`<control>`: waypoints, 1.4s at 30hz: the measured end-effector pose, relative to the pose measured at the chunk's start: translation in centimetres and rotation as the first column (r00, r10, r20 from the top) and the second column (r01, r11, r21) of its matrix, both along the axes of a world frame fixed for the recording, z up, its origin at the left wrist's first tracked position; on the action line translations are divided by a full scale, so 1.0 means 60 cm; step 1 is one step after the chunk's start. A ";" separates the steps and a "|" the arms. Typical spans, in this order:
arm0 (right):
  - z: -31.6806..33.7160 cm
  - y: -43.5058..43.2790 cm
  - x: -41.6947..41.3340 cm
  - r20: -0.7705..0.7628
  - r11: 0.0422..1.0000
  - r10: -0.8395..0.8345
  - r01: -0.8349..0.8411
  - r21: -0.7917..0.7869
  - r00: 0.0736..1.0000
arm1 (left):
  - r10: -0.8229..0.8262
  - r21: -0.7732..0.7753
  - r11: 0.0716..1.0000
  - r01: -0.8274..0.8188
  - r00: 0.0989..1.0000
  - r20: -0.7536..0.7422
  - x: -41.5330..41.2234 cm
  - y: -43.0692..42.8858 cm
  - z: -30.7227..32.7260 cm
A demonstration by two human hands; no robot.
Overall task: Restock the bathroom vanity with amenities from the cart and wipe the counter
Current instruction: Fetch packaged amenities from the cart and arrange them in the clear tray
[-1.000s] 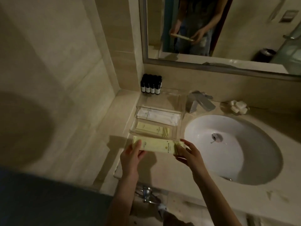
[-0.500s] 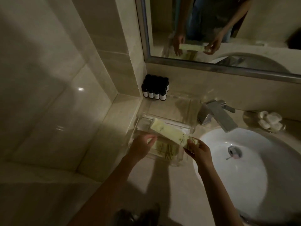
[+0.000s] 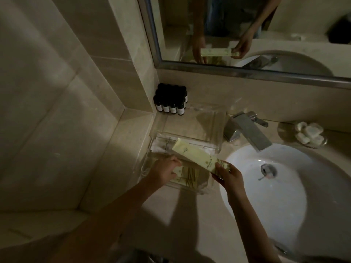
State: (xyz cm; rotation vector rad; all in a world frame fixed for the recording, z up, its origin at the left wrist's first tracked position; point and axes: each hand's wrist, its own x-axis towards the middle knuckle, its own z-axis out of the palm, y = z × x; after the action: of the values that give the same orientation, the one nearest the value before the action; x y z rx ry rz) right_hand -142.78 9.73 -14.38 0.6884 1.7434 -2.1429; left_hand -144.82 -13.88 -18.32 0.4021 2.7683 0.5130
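Yellow packet now over tray, lower packets half-hidden.

Pale yellow amenity packet, tilted over clear tray

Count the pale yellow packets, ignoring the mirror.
2. Raised packet: in the right hand, over the clear tray. Lower packet: in the tray, held by the left hand. More may hide beneath.
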 end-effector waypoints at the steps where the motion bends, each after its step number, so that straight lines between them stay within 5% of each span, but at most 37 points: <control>1: -0.001 0.000 -0.001 0.003 1.000 -0.004 0.004 -0.001 1.000 | -0.043 -0.016 0.999 0.042 0.999 -0.009 0.000 -0.001 0.000; 7: -0.004 0.002 0.005 0.007 1.000 -0.006 0.006 -0.003 1.000 | -0.409 -0.212 0.908 0.362 0.877 -0.254 0.005 -0.017 -0.011; 11: -0.008 0.002 0.010 0.032 0.999 -0.033 0.033 -0.003 0.999 | -0.551 -0.404 0.820 0.405 0.748 -0.370 0.006 -0.023 -0.033; 17: -0.008 -0.005 0.003 0.034 0.998 -0.048 0.049 -0.029 0.998 | -0.423 -0.232 0.906 0.354 0.793 -0.439 0.030 -0.021 -0.024; 25: -0.033 -0.075 -0.019 -0.004 0.976 0.192 -0.191 0.105 0.981 | -0.234 -0.036 0.970 0.241 0.877 -0.419 0.082 -0.021 -0.012; 30: -0.074 -0.107 -0.018 0.044 0.812 0.359 -0.335 0.477 0.932 | -0.079 0.031 0.994 0.103 0.895 -0.438 0.107 -0.014 -0.014; 42: -0.083 -0.114 -0.014 0.093 0.509 0.572 -0.441 0.739 0.815 | 0.013 0.069 0.997 0.019 0.898 -0.441 0.107 -0.014 0.001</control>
State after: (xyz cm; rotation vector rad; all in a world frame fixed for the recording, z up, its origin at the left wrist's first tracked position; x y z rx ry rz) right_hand -143.61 2.88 -19.33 0.0763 2.5256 -1.0571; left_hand -138.39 -14.74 -18.24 0.6062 3.1893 0.5836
